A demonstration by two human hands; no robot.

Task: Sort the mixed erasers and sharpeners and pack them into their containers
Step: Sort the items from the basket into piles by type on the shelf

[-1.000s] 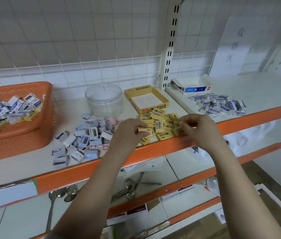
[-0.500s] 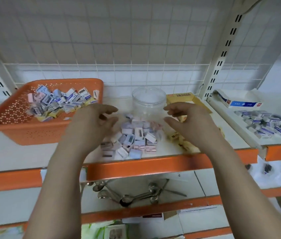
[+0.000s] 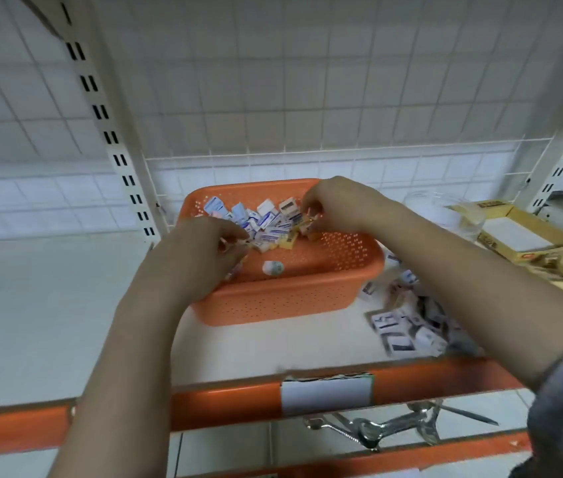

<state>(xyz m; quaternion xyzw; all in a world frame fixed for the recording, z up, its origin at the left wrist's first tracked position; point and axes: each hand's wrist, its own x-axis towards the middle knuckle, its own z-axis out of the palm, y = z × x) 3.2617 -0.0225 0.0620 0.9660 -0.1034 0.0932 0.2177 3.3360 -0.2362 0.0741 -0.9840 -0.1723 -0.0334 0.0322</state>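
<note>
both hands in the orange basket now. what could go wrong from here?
1. Both hands pick from one mixed heap in the orange basket; similar small wrapped pieces could be missorted.
2. The right forearm crosses above the loose pile by the shelf's orange front edge; withdrawing may sweep pieces off.
3. One piece lies apart from the heap and could be missed.

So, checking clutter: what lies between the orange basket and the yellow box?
Head view: a clear plastic jar and the right forearm lie between them.
</note>
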